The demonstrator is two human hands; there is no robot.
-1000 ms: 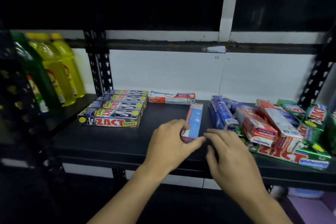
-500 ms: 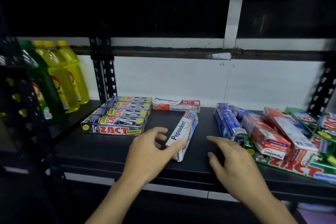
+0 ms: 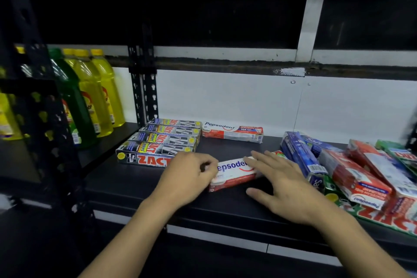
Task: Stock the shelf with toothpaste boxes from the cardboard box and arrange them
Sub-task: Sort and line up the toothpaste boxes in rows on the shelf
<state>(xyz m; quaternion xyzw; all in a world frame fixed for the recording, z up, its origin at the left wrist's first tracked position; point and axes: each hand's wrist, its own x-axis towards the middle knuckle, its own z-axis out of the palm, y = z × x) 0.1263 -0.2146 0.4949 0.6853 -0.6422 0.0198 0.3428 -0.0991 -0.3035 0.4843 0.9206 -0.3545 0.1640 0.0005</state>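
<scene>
A white and red Pepsodent box lies across the middle of the black shelf, label up. My left hand holds its left end with curled fingers. My right hand lies on its right end, fingers straight and spread. A second Pepsodent box lies along the back wall. To the left, several black Zact boxes form a neat row.
A loose heap of blue, red and green toothpaste boxes fills the shelf's right side. Yellow and green bottles stand on the neighbouring shelf at left, past a black perforated upright. The cardboard box is out of view.
The Pepsodent box has turned from pointing at the back wall to lying crosswise, label up. My right hand moved from the shelf front onto its right end.
</scene>
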